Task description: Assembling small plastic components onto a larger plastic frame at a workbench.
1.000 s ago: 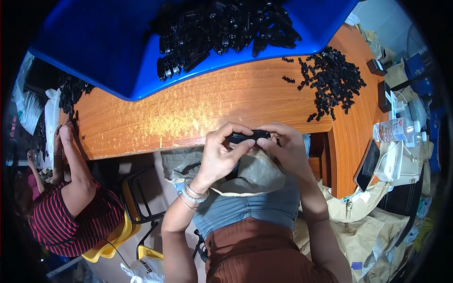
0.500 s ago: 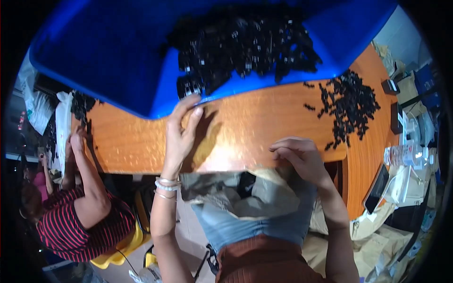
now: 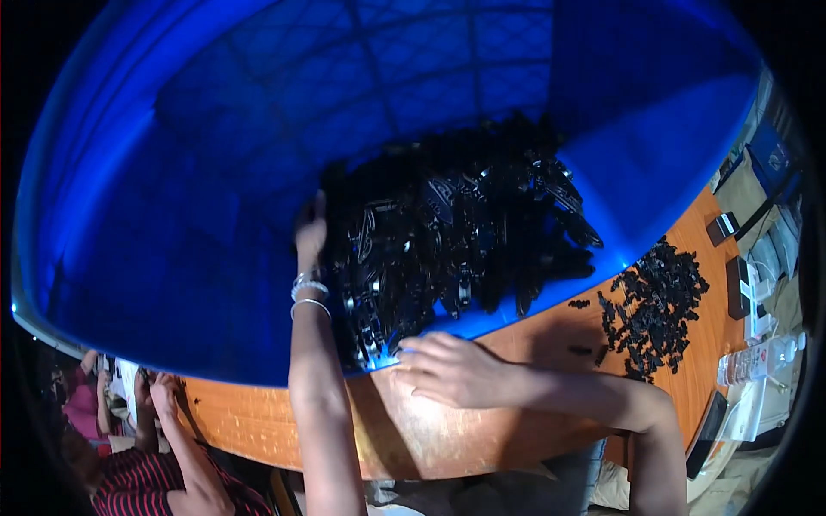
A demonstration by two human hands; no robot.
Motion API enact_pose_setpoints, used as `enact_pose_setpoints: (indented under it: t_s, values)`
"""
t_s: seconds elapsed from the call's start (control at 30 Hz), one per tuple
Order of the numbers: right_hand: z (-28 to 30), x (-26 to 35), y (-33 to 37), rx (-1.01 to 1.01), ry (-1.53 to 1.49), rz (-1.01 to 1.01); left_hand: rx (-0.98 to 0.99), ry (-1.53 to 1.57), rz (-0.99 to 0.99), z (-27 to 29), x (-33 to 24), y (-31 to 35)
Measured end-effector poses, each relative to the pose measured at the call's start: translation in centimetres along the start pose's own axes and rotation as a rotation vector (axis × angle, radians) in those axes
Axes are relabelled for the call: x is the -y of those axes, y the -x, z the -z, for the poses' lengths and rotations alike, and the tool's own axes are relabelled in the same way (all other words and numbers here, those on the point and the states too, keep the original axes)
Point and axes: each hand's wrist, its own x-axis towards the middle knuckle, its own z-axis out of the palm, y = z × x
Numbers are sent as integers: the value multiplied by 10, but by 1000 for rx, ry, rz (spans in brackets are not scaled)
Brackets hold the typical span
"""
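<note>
Up front, a big blue bin (image 3: 172, 284) hides much of the wooden table (image 3: 258, 421); pile of black parts (image 3: 447, 224) sits inside, approx. mid. Step now, prob.: reaching in w/ L hand (image 3: 311, 225), at pile's L edge; fingers dark/blurred, can't tell if apart. Next move would call for a sure pinch. R hand (image 3: 447, 370) by near rim, fingers slightly apart, nothing seen held. Long black part (image 3: 576, 211), pile's R edge: long axis slants, tip toward near R
</note>
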Motion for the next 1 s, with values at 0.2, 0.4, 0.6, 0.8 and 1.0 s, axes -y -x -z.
enact_pose_setpoints:
  t_s: [0.2, 0.4, 0.6, 0.8, 1.0]
  values:
    - [-24, 10, -11, 262, 219, 251, 185, 122, -101, -41, -40, 13]
    - [-44, 33, -13, 202, 250, 314, 237, 91, -309, -45, -57, 64]
    - [-44, 56, 8, 166, 201, 276, 178, 49, -388, -37, -82, 125]
    - [-25, 64, 28, 174, 212, 264, 164, 67, -385, -28, -97, 174]
    - [-22, 56, 37, -71, 40, 130, 249, 239, -374, 28, -110, 212]
